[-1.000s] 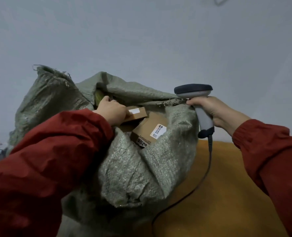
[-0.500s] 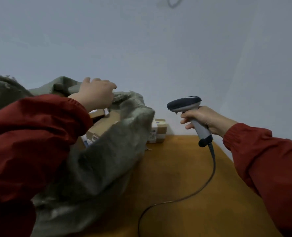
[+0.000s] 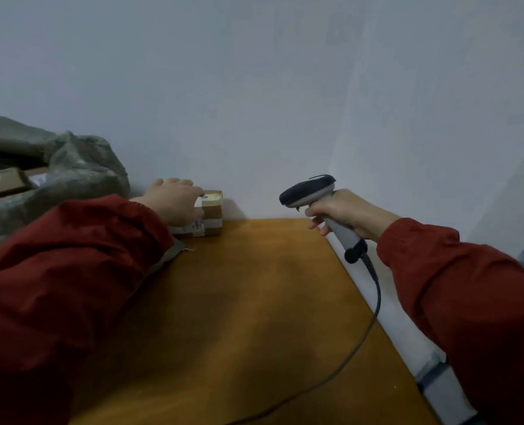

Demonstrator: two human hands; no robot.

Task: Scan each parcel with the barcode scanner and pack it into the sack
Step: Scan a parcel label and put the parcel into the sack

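Since half a second ago, the left hand (image 3: pixel 174 204) has been taken off the mouth of the sack (image 3: pixel 79 170) and brought across to a small parcel (image 3: pixel 213 213), and the sack is now seen only at the left edge of the frame.

Nearest, the lower corners of the frame are filled by two red sleeves, the left sleeve (image 3: pixel 64 271) and the right sleeve (image 3: pixel 469 302). Between them the brown tabletop (image 3: pixel 254 302) is crossed at lower right by a dark cable (image 3: pixel 374 302), which runs up to the base of the barcode scanner (image 3: pixel 308 191).

Farther in, right of centre, the scanner is held clear of the tabletop by the right hand (image 3: pixel 346 213). That grip is clamped round the grey handle, and the dark head is pointed toward the left of the frame.

Left of centre, the small parcel stands on the far edge of the tabletop, against the wall (image 3: pixel 254 87). The left hand's grip is closed on it, with fingers curled over its top and the thumb against its near side. A white label is partly covered by the hand.

At the far left the grey-green woven sack lies slumped, and what look like two cardboard parcels (image 3: pixel 0 182) are seen in its open mouth, though that corner is blurred.
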